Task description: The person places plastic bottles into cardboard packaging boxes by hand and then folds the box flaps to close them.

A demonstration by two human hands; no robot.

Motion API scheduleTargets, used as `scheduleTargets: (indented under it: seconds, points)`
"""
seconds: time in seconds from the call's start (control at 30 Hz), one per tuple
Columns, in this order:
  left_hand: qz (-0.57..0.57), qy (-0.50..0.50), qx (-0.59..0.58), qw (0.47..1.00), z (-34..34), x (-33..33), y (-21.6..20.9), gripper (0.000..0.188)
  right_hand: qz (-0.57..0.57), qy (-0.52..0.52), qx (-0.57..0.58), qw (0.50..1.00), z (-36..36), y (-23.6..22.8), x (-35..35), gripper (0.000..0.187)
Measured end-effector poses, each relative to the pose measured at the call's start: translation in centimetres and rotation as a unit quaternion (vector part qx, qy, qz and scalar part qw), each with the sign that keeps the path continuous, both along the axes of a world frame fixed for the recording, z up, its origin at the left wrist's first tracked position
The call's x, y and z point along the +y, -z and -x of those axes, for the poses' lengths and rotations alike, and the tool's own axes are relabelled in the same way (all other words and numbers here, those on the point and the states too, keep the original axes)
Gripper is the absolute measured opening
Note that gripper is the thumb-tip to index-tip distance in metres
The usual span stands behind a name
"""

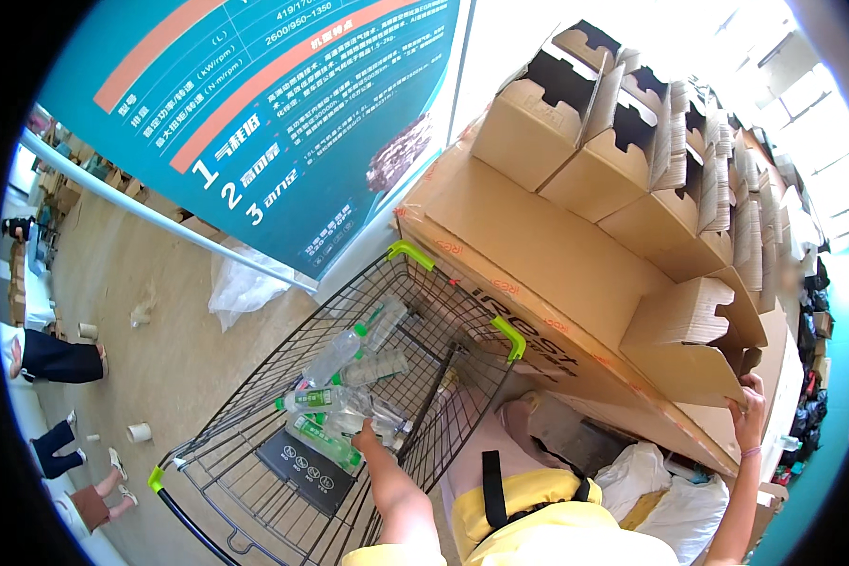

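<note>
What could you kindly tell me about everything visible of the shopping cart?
The shopping cart is dark wire mesh, seemingly metal, with green corner pieces and a dark handle at the lower left. A dark panel sits near that end. It stands upright beside a large cardboard carton and holds several clear bottles; the left hand reaches in among them. Contact with the carton is unclear.

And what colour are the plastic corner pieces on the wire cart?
The corner pieces are bright yellow-green, best seen in the head view.
</note>
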State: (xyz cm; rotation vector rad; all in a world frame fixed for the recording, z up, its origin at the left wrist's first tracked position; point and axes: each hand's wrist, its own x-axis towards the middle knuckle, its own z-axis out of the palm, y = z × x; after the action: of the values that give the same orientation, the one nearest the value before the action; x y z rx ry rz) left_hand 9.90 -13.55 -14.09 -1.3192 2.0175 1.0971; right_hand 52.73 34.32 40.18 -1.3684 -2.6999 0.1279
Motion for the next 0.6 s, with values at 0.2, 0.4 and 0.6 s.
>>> scheduleTargets:
  seconds: [0.2,0.4,0.6]
  points:
    - [-0.273,-0.115,-0.114,0.948,0.8,1.7,-6.4,0.061,0.005,-0.016,0.025,1.000,-0.7,0.4,0.0,0.019]
    - [-0.442,-0.006,0.003,0.897,1.2,4.4,-15.2,0.046,-0.011,-0.031,0.052,0.998,-1.5,0.9,0.0,0.019]
    - [-0.585,0.226,0.254,0.736,-0.1,17.9,-33.6,0.069,-0.042,-0.103,0.059,0.992,-2.2,1.2,1.3,0.018]
